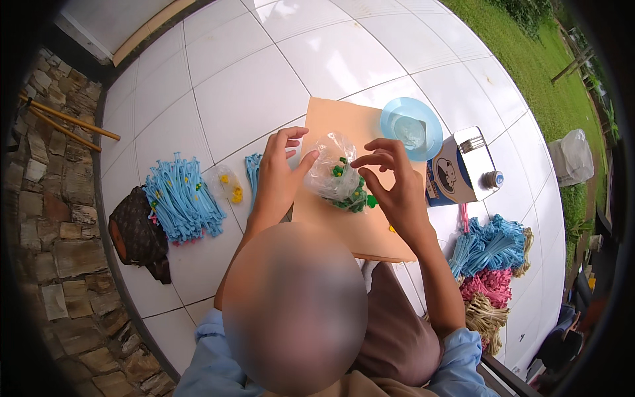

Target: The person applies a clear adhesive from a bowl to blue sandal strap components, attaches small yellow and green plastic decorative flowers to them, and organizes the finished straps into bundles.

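A clear plastic bag [322, 173] holding small green pieces lies on a tan board [350, 116] in front of me. My left hand [281, 173] is at the bag's left side, fingers apart and the thumb tip close to the plastic. My right hand [391, 180] hovers at its right side, fingers curved and apart from the thumb. Whether either hand touches the plastic I cannot tell. Green pieces with yellow dots [357, 198] show at the bag's lower right, partly under the plastic. One loose green piece [372, 201] lies beside them.
Light blue bundled strips [182, 202], a brown bag [137, 225] and a small bag of yellow pieces [228, 185] lie left. Right are a blue plate [431, 130], a rectangular can [456, 169], and blue [493, 245], pink [488, 286] and beige bundles [486, 313].
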`<state>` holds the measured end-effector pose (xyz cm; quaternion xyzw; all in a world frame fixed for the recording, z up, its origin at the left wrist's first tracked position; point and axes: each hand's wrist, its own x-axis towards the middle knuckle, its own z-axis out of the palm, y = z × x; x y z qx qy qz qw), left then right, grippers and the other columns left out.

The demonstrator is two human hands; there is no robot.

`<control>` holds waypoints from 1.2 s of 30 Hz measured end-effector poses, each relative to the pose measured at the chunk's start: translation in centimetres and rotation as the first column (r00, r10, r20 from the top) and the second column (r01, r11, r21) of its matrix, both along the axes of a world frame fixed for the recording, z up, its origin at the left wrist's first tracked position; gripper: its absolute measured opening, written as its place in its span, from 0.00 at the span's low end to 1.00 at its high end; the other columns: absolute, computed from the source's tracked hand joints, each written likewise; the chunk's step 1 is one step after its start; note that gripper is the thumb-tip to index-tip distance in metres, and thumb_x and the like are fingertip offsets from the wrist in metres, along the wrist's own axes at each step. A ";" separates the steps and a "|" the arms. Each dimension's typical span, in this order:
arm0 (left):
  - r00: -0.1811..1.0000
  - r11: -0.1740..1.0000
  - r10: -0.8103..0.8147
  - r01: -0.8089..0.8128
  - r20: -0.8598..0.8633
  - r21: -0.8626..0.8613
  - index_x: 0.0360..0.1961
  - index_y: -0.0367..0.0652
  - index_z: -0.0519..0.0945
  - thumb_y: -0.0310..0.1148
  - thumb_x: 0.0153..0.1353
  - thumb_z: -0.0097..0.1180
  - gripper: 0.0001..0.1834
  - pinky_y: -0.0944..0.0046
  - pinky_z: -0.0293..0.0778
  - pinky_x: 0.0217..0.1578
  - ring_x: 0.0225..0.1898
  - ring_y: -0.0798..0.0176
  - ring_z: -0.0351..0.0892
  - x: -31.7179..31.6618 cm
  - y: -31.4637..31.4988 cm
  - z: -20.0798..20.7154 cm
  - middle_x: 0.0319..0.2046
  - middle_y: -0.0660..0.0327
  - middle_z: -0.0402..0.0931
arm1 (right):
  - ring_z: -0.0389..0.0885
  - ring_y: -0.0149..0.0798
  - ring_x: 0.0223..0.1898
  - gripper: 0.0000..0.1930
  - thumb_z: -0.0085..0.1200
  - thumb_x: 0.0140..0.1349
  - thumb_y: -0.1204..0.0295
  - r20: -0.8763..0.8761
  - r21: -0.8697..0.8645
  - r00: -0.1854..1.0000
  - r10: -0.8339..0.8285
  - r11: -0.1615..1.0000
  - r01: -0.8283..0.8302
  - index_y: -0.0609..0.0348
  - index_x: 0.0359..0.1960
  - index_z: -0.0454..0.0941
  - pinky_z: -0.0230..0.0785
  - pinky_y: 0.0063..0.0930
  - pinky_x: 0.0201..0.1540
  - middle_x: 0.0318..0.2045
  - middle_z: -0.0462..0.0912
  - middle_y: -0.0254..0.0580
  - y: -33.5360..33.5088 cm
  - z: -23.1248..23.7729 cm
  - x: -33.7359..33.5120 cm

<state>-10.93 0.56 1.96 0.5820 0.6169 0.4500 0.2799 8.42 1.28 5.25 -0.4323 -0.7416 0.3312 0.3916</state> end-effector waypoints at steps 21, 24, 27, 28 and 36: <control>0.989 0.977 -0.066 0.091 0.136 -0.191 0.45 0.39 0.66 0.23 0.54 0.52 0.16 0.63 0.74 0.35 0.34 0.59 0.80 1.9 0.5 -4.9 0.31 0.52 0.78 | 0.69 0.46 0.42 0.21 0.49 0.49 0.85 0.333 0.083 0.943 -0.018 0.997 -0.010 0.60 0.47 0.65 0.66 0.37 0.43 0.31 0.77 0.44 0.5 -3.8 -3.1; 0.898 0.975 -0.051 0.139 0.436 -0.172 0.47 0.40 0.65 0.21 0.56 0.48 0.17 0.69 0.73 0.36 0.35 0.68 0.77 1.8 0.2 -5.6 0.33 0.57 0.76 | 0.69 0.46 0.41 0.20 0.49 0.49 0.85 0.341 0.113 0.940 -0.004 0.993 -0.037 0.60 0.46 0.65 0.66 0.37 0.42 0.31 0.76 0.43 0.6 -3.5 -3.3; 0.755 0.968 0.040 0.134 0.655 -0.214 0.49 0.41 0.63 0.21 0.57 0.45 0.17 0.70 0.71 0.39 0.36 0.70 0.74 1.8 0.1 -5.0 0.36 0.59 0.73 | 0.69 0.45 0.41 0.18 0.50 0.49 0.85 0.314 0.158 0.949 0.026 0.984 -0.080 0.60 0.43 0.65 0.67 0.37 0.40 0.31 0.76 0.42 0.6 -3.7 -3.0; 0.771 0.968 0.025 0.140 0.637 -0.208 0.50 0.41 0.63 0.20 0.57 0.44 0.18 0.69 0.71 0.40 0.37 0.70 0.73 1.8 0.1 -5.1 0.38 0.58 0.72 | 0.69 0.45 0.41 0.17 0.51 0.49 0.85 0.285 0.183 0.957 0.049 0.977 -0.104 0.60 0.41 0.65 0.67 0.38 0.40 0.31 0.76 0.42 0.6 -3.8 -2.9; 0.983 0.991 -0.058 0.078 0.175 -0.112 0.52 0.41 0.61 0.20 0.56 0.42 0.21 0.66 0.69 0.45 0.43 0.64 0.72 1.5 -0.1 -4.1 0.42 0.54 0.69 | 0.70 0.33 0.29 0.15 0.57 0.52 0.83 -0.162 0.019 0.982 -0.101 0.994 0.106 0.60 0.35 0.62 0.66 0.25 0.35 0.30 0.75 0.38 0.2 -4.4 -1.3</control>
